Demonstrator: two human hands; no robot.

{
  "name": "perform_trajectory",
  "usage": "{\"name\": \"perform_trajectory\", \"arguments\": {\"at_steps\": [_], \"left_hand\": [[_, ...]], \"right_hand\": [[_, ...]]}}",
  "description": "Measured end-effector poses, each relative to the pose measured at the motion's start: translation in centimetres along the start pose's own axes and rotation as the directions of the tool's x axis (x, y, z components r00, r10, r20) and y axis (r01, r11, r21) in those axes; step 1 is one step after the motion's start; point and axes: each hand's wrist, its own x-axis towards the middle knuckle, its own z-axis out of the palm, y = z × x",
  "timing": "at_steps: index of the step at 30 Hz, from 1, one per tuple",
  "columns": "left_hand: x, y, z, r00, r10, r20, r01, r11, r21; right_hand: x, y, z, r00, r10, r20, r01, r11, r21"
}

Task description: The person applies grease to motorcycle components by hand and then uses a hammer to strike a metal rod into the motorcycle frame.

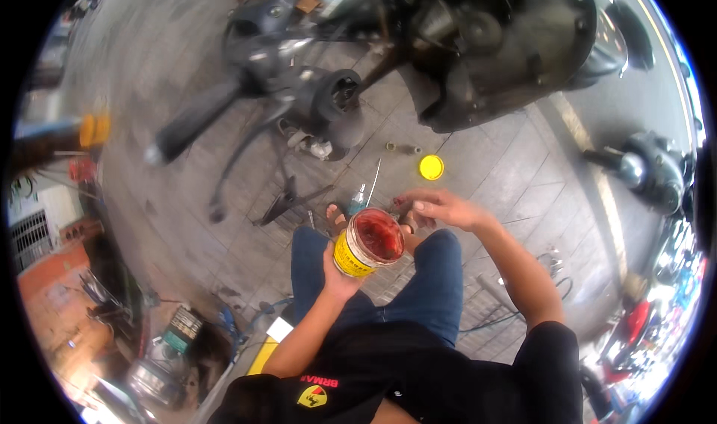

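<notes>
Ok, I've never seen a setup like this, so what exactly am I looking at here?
There is no machine arm, just one person's bare hands. The single picture comes from a wide fisheye camera on their head, looking down, so straight edges bend near the rim. The left hand holds a yellow-labelled tub with red paste inside. The right hand is beside it, holding nothing I can see, with red on its fingertips. On the paving lie a round yellow lid and a thin pale rod, near a bluish bottle. A dark handlebar fills the upper left.
</notes>
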Motion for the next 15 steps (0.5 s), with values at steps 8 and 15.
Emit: {"name": "perform_trajectory", "arguments": {"at_steps": [8,15], "left_hand": [[17.4,5.8,-9.9,0.992,-0.074,0.102,0.041,0.956,0.290],[29.4,6.8,-15.6,0.977,0.078,0.198,-0.119,0.971,0.206]], "right_hand": [[8.1,13.2,-7.0,0.984,-0.151,-0.090,0.161,0.979,0.125],[12.5,20.6,-12.6,0.925,-0.348,-0.156,0.279,0.897,-0.344]]}}
